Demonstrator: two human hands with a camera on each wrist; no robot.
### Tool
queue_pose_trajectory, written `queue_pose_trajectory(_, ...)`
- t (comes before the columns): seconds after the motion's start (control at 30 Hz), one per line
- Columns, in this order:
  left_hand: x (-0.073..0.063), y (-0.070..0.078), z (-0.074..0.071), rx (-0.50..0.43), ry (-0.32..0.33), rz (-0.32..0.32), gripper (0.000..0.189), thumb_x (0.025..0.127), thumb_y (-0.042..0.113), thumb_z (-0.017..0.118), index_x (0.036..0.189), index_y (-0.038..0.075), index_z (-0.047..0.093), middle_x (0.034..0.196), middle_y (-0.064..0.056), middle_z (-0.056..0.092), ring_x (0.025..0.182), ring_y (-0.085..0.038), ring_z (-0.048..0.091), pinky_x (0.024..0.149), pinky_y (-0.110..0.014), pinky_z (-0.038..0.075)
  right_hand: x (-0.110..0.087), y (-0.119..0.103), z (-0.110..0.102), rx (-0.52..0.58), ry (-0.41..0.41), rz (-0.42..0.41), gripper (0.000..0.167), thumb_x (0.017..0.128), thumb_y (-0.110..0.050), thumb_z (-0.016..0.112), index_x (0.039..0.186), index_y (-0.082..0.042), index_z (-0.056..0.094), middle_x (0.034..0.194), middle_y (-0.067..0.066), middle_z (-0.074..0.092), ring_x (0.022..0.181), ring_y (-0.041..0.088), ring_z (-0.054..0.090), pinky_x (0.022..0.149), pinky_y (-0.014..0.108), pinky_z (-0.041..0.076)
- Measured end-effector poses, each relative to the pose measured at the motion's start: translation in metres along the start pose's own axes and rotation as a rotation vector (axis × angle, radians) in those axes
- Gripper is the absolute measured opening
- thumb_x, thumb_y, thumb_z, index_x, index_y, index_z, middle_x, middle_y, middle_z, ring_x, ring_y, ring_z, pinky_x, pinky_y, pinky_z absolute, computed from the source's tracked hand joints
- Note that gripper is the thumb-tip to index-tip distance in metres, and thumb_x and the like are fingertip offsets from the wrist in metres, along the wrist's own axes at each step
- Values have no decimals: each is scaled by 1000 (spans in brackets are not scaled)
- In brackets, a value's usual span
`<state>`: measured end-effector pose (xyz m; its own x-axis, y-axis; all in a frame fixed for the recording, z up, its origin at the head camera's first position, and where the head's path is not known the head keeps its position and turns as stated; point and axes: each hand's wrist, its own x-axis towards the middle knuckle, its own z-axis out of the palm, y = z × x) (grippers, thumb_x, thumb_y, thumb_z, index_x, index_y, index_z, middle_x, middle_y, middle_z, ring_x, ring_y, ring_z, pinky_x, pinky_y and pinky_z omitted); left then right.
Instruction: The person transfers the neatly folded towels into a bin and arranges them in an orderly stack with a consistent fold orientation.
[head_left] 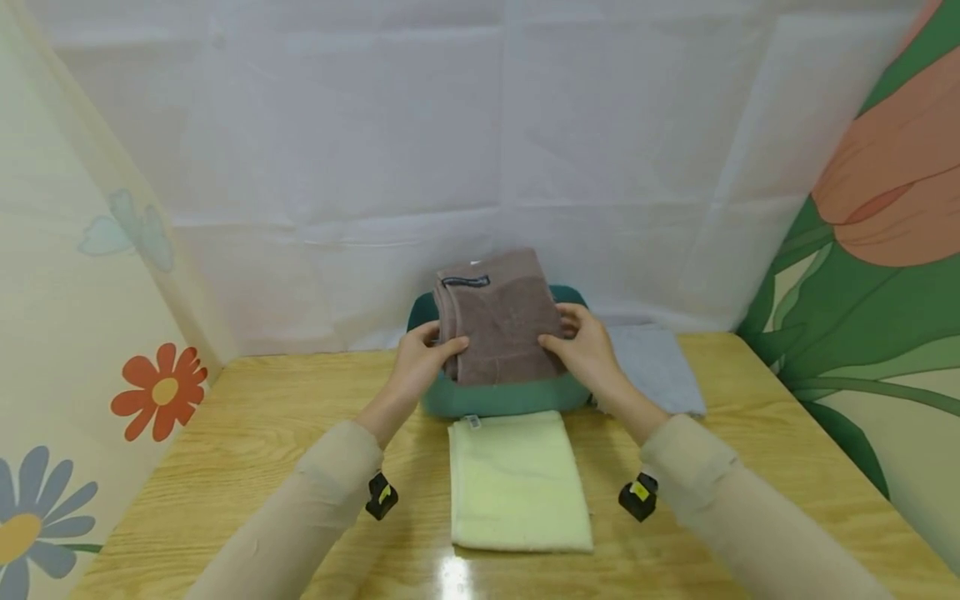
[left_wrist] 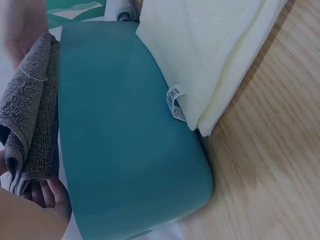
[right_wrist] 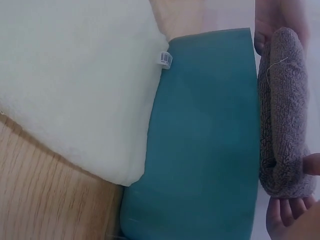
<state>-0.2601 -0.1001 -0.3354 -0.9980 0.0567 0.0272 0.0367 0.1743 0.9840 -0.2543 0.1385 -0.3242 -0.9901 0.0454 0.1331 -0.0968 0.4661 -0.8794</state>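
Note:
Both hands hold a folded grey-brown towel at the mouth of a teal bin. My left hand pinches its left edge, thumb on the near face and fingers behind. At the opposite edge my right hand pinches it the same way. A dark loop shows near the towel's upper left corner. In the left wrist view the towel's folded layers stand just past the bin's rim. The right wrist view shows its thick rolled fold along that rim, fingers underneath.
A folded pale yellow towel lies in front of the bin, its white tag against the bin wall. To the right is a folded blue-grey cloth on the wooden table. White sheeting hangs behind.

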Motion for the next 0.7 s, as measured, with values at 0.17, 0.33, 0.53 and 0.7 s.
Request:
queue_pose_trajectory(0.17,6,-1,3,8,-3,-7,40,93,19,71,129,5,63,119,-14,66,97,-25,67,79,-32,55,5,1,1,1,2,-1,56,92,-4,68,142,2,45,132,25,56,121,38,54,95,48,50)
queue_pose_trajectory(0.33,12,-2,8,21,-10,-12,39,94,18,71,130,5,63,120,-13,66,101,-26,66,83,-35,55,10,4,2,1,13,7,54,92,-2,68,141,5,45,132,28,55,121,40,53,96,48,49)
queue_pose_trajectory(0.53,15,-3,9,60,-4,-24,38,95,19,70,130,5,63,119,-13,66,99,-25,66,83,-36,55,12,9,5,-10,-3,22,57,94,-5,66,144,4,42,138,27,49,126,41,49,99,48,48)
queue_pose_trajectory(0.7,17,-4,10,91,-6,-33,39,95,19,69,130,5,62,119,-13,66,95,-23,67,78,-34,55,12,12,8,-11,0,33,57,94,-6,67,145,3,42,138,26,49,125,40,49,98,47,48)
